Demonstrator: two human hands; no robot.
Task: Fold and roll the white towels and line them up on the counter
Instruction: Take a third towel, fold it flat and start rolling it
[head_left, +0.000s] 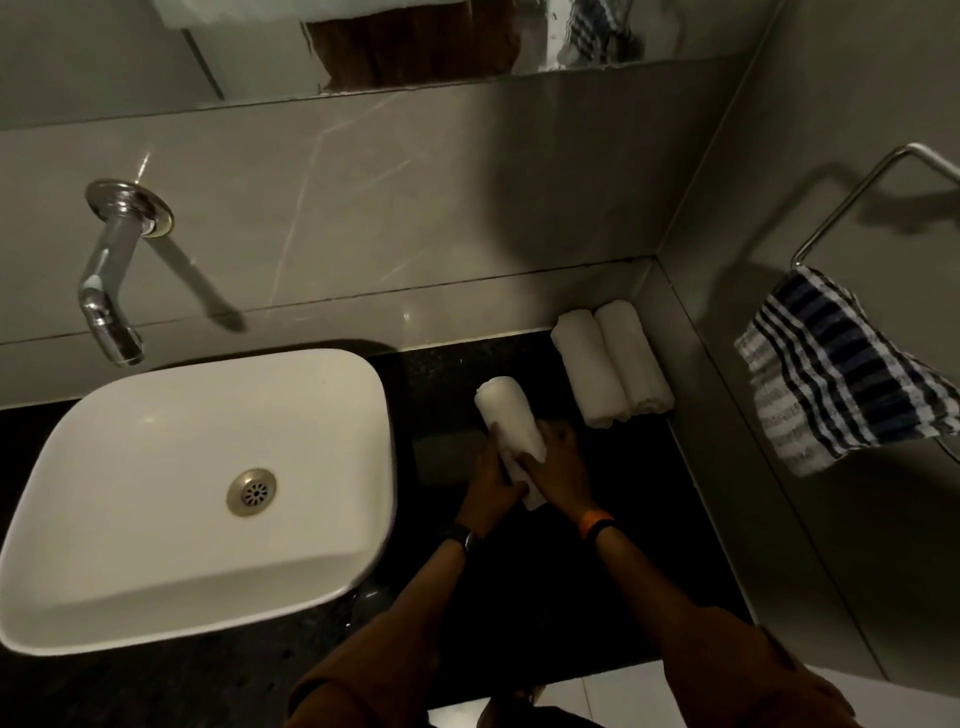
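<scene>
dark counter (441, 374) bare strip in frame centre between sink basin (197, 493) at left and two rolled towels (610, 364) at right. those two lie touching side by side, tucked into the back right corner against the side wall (727, 441). both hands, left hand (491, 480) and right hand (563, 462), with a third rolled towel (511, 421), fill the middle. open counter lower right of the hands. faucet (109, 280) overhangs the basin upper left. checked cloth (841, 374) on rail juts out at right.
</scene>
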